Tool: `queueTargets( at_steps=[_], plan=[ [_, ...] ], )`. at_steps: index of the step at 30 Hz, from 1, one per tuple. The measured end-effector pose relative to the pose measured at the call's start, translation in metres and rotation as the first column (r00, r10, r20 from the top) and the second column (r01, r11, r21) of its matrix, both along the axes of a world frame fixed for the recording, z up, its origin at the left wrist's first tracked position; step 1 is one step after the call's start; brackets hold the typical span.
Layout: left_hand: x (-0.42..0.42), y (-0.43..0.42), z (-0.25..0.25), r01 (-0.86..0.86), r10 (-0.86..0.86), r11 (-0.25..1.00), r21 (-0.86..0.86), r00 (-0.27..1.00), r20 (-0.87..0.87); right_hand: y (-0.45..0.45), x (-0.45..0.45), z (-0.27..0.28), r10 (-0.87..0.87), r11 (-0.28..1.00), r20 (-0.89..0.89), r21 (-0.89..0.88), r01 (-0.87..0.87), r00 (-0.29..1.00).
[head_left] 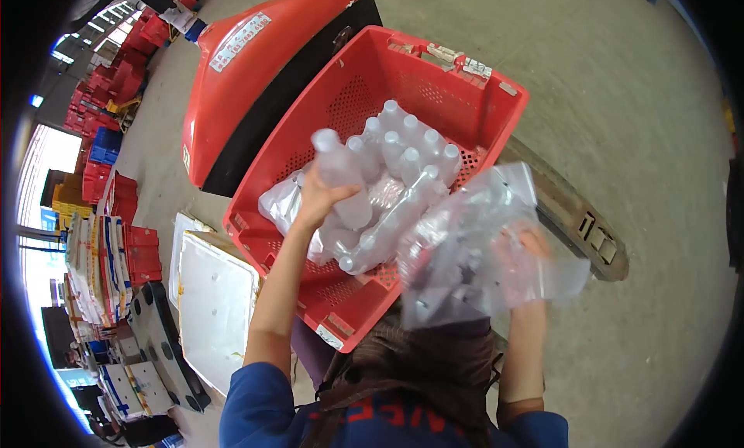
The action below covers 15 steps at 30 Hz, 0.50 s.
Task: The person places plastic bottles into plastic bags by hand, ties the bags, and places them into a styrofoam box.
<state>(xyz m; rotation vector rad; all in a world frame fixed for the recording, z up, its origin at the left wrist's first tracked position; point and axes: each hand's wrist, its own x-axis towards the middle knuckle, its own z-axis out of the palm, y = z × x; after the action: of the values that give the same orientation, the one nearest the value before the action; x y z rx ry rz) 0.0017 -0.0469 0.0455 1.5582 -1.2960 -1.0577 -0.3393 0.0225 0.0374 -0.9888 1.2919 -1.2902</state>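
Observation:
My left hand [314, 200] is closed around a translucent plastic bottle [341, 165], held tilted over a red crate [508, 111]. Inside the crate, several similar bottles [411, 165] stand packed in rows, some wrapped in clear film. To the right, my right hand [525, 250] grips a crumpled clear plastic bag [453, 246], which partly covers its fingers and blurs with motion. The bag hangs over the crate's near right side. Whether anything lies inside the bag I cannot make out.
A pallet jack fork [597, 242] sticks out under the crate's right side. Behind the crate stands a red machine cover [271, 68]. White foam boxes [217, 308] lie at the left, with a black pallet [167, 343] and stacked red crates [143, 254] beyond.

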Motion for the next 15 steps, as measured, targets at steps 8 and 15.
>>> queueTargets(
  at_steps=[8,15],
  plan=[
    [-0.037,0.094,0.071,0.288,-0.065,0.954,0.08,0.461,-0.885,-0.01,0.116,0.053,0.246,0.873,0.582,0.215,-0.438,0.775],
    [-0.042,0.096,0.091,0.1,-0.031,0.984,0.15,0.913,-0.408,-0.026,0.089,0.061,0.672,0.651,0.453,0.014,-0.759,0.586]
  ],
)
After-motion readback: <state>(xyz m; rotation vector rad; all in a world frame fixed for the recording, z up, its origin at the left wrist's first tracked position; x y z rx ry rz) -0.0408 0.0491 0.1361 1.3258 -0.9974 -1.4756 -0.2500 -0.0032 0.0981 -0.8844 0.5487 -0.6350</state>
